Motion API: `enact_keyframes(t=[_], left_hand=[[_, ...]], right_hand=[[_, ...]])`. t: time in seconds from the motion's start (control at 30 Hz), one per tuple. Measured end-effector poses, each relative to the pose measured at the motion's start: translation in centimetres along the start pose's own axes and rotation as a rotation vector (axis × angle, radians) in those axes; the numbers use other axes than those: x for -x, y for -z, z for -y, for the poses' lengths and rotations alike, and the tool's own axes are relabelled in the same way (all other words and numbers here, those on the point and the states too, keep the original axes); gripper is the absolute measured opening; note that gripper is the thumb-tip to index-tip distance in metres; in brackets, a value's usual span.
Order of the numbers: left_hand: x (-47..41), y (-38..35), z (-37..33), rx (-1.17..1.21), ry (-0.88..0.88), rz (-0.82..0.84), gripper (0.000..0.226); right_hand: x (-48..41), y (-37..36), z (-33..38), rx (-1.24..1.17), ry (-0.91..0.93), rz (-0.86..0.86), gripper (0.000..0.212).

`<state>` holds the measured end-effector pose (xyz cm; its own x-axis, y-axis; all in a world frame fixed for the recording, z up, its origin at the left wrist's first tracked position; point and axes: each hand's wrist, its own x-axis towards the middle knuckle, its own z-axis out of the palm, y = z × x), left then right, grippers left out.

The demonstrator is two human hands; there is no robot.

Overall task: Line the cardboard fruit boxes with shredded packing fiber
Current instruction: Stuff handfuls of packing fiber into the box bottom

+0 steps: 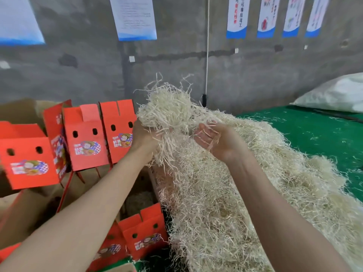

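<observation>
A big heap of pale shredded packing fiber (245, 193) lies on a green-covered table. My left hand (144, 137) grips a lifted clump of fiber (169, 110) from below, holding it above the heap. Beside it my right hand (218, 138) is palm up with relaxed fingers, loose strands lying across it. Red cardboard fruit boxes with printed labels stand open to the left: one (86, 138), another (119, 132) just behind my left hand, a third (29, 158) at the far left. Two more red boxes (143, 230) sit low under my left forearm.
The green table cover (314, 134) stretches to the right, with a white sack (334, 95) at its far end. A grey concrete wall with posters and a hanging white cord (207, 55) stands behind. Brown cardboard (17, 112) shows behind and under the red boxes.
</observation>
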<state>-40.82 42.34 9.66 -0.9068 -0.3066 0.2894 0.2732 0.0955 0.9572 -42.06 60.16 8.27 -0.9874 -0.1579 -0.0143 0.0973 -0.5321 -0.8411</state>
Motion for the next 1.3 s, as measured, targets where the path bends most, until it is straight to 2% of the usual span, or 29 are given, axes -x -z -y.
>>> enact_keyframes(t=[0.07,0.1,0.17,0.27,0.37,0.43,0.57,0.63,0.7,0.77,0.83,0.97,1.0,1.07,1.13,1.2,1.3], left_hand=[[-0.1,1.2,0.1,0.097,0.073,-0.024,0.035],[0.1,1.9,-0.2,0.102,0.112,-0.05,0.039],[0.0,3.1,-0.2,0.168,0.167,-0.046,0.034],[0.5,4.8,-0.6,0.233,0.189,-0.001,0.029],[1.6,7.2,-0.3,0.212,0.148,0.013,0.033],[2.5,9.5,-0.1,0.116,0.14,0.041,0.038],[5.5,15.0,-0.2,-0.159,0.191,0.146,0.086],[7.1,17.8,0.0,-0.199,0.224,0.188,0.079],[8.7,20.4,0.3,-0.235,0.224,0.237,0.056],[10.3,22.7,0.8,-0.257,0.195,0.266,0.037],[11.9,24.9,1.1,-0.251,0.176,0.316,0.044],[14.3,28.4,2.4,-0.372,0.146,0.404,0.043],[14.8,29.2,3.0,-0.414,0.148,0.432,0.039],[15.8,30.0,4.4,-0.53,0.163,0.501,0.033],[16.9,30.3,6.3,-0.644,0.138,0.568,0.042],[18.0,30.2,8.5,-0.826,0.13,0.628,0.04],[18.8,29.8,11.1,-1.049,0.232,0.782,0.045]], right_hand=[[0.4,-1.9,1.7,-0.337,0.024,0.107,0.006],[0.7,-3.2,2.5,-0.392,0.051,0.124,0.009],[1.1,-5.8,3.3,-0.43,0.079,0.1,0.01],[1.9,-9.6,2.5,-0.282,0.098,0.06,0.011],[3.4,-12.1,-0.7,-0.034,0.064,0.139,0.011],[4.6,-12.8,-2.5,0.052,0.012,0.25,0.009],[6.7,-13.7,-5.5,0.05,-0.117,0.463,0.021],[7.5,-13.9,-7.4,0.116,-0.18,0.47,0.021],[8.4,-14.3,-9.4,0.245,-0.232,0.436,0.011],[9.4,-14.9,-11.2,0.341,-0.287,0.434,0.019],[10.6,-15.6,-12.9,0.396,-0.345,0.426,0.03],[13.0,-16.0,-16.8,0.551,-0.422,0.341,0.004],[13.5,-15.9,-17.8,0.611,-0.426,0.318,0.004],[14.8,-15.6,-19.8,0.618,-0.469,0.339,0.018],[16.0,-14.9,-21.7,0.741,-0.46,0.449,0.041],[16.7,-14.1,-23.0,0.855,-0.493,0.526,0.058],[16.9,-12.8,-23.1,0.841,-0.737,0.6,0.073]])
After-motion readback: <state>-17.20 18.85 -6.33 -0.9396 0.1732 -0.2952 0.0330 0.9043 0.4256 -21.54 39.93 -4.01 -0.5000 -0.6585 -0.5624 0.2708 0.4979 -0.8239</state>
